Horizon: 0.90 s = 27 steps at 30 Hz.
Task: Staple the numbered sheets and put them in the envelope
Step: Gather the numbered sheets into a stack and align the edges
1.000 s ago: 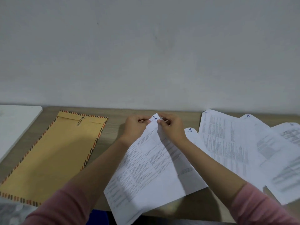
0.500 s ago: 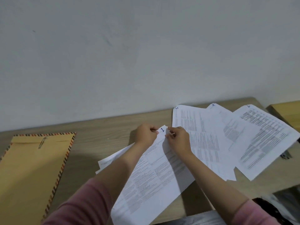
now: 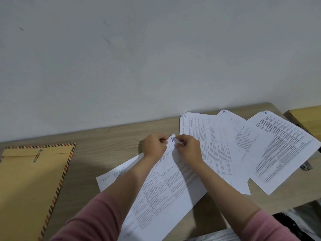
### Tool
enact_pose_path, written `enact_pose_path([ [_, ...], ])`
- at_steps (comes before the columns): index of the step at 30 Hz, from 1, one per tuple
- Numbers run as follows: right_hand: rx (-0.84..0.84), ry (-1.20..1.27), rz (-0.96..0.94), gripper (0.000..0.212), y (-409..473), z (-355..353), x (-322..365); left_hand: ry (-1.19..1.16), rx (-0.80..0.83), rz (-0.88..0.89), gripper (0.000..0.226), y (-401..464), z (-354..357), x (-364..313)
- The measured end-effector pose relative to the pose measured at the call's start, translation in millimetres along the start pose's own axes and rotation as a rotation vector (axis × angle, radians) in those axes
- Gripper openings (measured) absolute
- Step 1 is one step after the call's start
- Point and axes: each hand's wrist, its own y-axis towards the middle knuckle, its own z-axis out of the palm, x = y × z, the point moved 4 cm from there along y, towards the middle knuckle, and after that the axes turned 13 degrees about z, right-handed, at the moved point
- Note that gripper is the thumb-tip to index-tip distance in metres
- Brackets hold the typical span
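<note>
Nearest the camera, two forearms in pink sleeves (image 3: 97,216) reach forward over a pale wood-grain table (image 3: 107,153). Between them lies a white printed sheet marked "1" (image 3: 166,192), its long axis running from the near edge of the table away toward the wall, leaning slightly right, with the numbered corner at the far end. Another white sheet (image 3: 114,174) pokes out from beneath it on the left; its number is hidden.

At that far corner both hands meet. The left hand (image 3: 153,146) and the right hand (image 3: 188,149) each pinch the corner with curled fingers and thumbs, so both are clamped on the sheet marked "1", the handwritten digit showing between them.

To the left, well apart from the sheets, a brown paper envelope with a striped border (image 3: 29,186) lies flat, its flap end toward the wall, with a metal paper clip (image 3: 37,155) on that end. Whether anything is inside cannot be told.

Farther right, three more white printed sheets overlap in a fan: sheet "5" (image 3: 213,146), sheet "4" (image 3: 243,134) and sheet "6" (image 3: 284,150), their numbered corners all toward the grey wall (image 3: 156,58).
</note>
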Motion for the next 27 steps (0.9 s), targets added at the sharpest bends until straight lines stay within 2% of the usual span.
enact_pose_path([
  [9,0.022,0.165,0.055,0.016,-1.6,-7.2,3.2,-0.194,0.007,-0.085,0.011,3.9,-9.3,11.1],
  [11,0.020,0.218,0.075,0.017,-3.7,-8.2,3.4,-0.268,0.043,-0.098,0.012,4.9,-11.7,11.4],
  [17,0.030,0.304,0.055,0.019,-13.7,-8.8,7.1,-0.293,0.208,-0.091,0.014,7.0,-25.0,25.8],
  [27,0.077,0.389,0.046,0.025,-24.6,-13.3,20.1,-0.436,0.118,-0.010,0.014,-4.4,-49.0,6.0],
])
